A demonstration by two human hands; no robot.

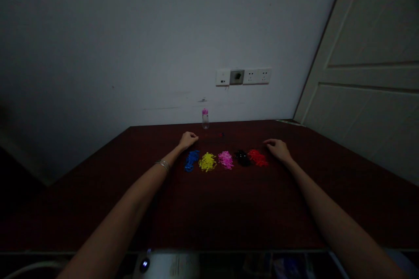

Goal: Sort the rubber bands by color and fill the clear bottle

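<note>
Nearest me, under the table's front edge, I pick up a round dark device [144, 264] with a lit mark, between seven and eight o'clock if I centre the dial on the pink pile, and a pale object [183, 266] just to its right. Above them, the dark red table [209, 213] stretches away, with one forearm coming in from each side.

My row of five piles of small strips lies across it: the pink pile [225, 160] at the hub, the yellow pile [207, 162] and then the blue pile [191, 161] toward nine, the black pile [242, 158] and then the red pile [258, 158] toward three.

At two to three o'clock my right hand [277, 148] lies just beside the red pile, fingers pointing inward; I cannot tell whether they pinch anything. At ten my left hand [188, 139], a bracelet [163, 165] on its wrist, sits just beyond the blue pile with fingers curled; its grip I cannot tell either.

Farther off, a small item [222, 134], too tiny to identify, lies near twelve. A clear bottle [205, 121] with a pink top stands upright at eleven, near the wall [157, 52]. Sockets and switches [244, 76] are mounted at one, and a panelled door [366, 65] fills two.
</note>
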